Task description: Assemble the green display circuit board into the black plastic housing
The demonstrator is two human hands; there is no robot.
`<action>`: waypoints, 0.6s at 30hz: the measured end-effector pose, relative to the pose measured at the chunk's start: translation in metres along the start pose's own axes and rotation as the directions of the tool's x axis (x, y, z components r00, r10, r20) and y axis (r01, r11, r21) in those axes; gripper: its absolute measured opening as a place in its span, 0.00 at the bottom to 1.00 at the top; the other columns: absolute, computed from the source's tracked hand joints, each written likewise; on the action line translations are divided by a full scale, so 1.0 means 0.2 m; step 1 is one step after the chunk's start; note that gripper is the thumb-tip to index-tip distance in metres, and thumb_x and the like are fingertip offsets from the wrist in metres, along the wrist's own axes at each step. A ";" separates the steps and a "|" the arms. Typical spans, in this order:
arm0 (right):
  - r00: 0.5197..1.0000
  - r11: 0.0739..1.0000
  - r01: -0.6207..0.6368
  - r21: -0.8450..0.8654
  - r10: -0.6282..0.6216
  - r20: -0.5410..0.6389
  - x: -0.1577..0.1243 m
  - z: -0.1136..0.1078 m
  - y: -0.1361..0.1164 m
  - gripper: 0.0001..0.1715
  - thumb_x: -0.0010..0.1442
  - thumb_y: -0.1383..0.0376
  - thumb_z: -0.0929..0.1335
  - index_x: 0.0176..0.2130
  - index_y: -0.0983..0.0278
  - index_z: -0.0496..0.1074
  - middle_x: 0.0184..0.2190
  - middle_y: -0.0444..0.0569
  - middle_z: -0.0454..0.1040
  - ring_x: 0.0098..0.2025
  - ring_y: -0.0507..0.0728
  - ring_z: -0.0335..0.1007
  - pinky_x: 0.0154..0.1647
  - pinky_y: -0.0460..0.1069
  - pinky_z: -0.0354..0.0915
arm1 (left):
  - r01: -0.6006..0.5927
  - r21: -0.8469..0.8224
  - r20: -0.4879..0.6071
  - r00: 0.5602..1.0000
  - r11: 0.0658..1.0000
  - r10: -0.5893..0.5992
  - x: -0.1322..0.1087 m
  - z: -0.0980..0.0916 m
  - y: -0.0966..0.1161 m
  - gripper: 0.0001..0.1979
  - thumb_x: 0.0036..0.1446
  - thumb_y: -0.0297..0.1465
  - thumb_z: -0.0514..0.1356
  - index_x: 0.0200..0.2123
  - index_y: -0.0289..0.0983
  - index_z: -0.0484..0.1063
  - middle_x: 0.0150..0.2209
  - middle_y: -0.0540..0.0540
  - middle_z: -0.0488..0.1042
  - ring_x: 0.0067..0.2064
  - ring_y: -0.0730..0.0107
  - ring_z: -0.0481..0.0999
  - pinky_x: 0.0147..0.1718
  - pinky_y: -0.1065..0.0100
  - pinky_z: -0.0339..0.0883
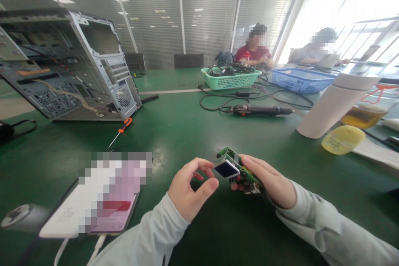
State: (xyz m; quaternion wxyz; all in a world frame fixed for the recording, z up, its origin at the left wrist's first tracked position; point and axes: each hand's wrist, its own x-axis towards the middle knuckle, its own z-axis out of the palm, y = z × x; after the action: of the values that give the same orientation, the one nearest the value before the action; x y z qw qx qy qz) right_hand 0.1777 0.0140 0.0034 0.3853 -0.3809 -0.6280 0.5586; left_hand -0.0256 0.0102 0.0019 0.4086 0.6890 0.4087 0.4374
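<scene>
1. While the head view looks down over the shiny green flat table (174, 129), the small green circuit board with metal parts (249, 178) is held up over the near part of it; the right hand (270, 181) has it, with the thumb and fingers closed around its right side.

2. From the left hand (195, 191), the board lies just to the right; its thumb and pointing finger are spread apart in a loose curve, with nothing between them; they are near the left edge of the small square block with a dark face and pale rim (227, 169), which sits on the board's left side; I cannot tell if a fingertip touches it.

3. Of the two hands, the right is nearer to the board, since it grips it; the left is the nearer one to the block's left edge.

4. The board's long side runs on a slant, from far left down to near right; its far end points ahead and a bit left, and the block's dark face tips up toward the camera.
</scene>
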 end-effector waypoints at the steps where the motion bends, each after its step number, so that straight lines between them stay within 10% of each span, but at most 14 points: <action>1: 0.996 0.995 -0.062 0.078 0.057 0.067 0.01 -0.01 0.01 0.32 0.63 0.44 0.58 0.33 0.70 0.67 0.24 0.52 0.70 0.26 0.54 0.68 0.28 0.44 0.65 | 0.012 -0.005 -0.007 1.000 1.000 -0.012 0.00 0.00 0.00 0.15 0.54 0.43 0.55 0.36 0.37 0.71 0.30 0.46 0.74 0.35 0.64 0.73 0.34 0.66 0.64; 8: 0.949 0.844 -0.222 0.488 0.071 0.308 0.04 -0.04 0.07 0.25 0.56 0.52 0.66 0.44 0.69 0.65 0.22 0.46 0.68 0.27 0.54 0.69 0.30 0.45 0.65 | 0.127 -0.067 -0.020 0.991 0.990 -0.129 0.02 0.00 -0.02 0.18 0.59 0.42 0.47 0.36 0.36 0.71 0.29 0.46 0.72 0.35 0.64 0.71 0.33 0.66 0.64; 14: 0.935 0.747 -0.353 0.563 0.259 0.243 0.02 -0.04 0.03 0.23 0.56 0.52 0.66 0.43 0.67 0.65 0.33 0.50 0.70 0.35 0.56 0.71 0.35 0.46 0.67 | 0.202 -0.148 -0.002 0.979 0.968 -0.205 0.03 0.00 -0.05 0.19 0.59 0.43 0.46 0.36 0.35 0.70 0.28 0.46 0.71 0.34 0.65 0.71 0.31 0.67 0.64; 18: 0.962 0.879 -0.240 0.413 0.271 -0.017 0.02 -0.03 0.02 0.34 0.52 0.43 0.70 0.45 0.67 0.65 0.43 0.56 0.68 0.41 0.61 0.70 0.33 0.46 0.68 | 0.232 -0.147 0.001 0.972 0.962 -0.234 0.04 0.01 -0.04 0.19 0.57 0.43 0.47 0.35 0.35 0.70 0.26 0.47 0.71 0.32 0.66 0.70 0.30 0.67 0.63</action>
State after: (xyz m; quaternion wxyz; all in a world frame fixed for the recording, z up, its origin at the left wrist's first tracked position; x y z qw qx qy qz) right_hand 0.1820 0.0211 -0.0002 0.4021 -0.3924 -0.4274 0.7083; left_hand -0.0231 0.0203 -0.0048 0.5029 0.6008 0.4572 0.4208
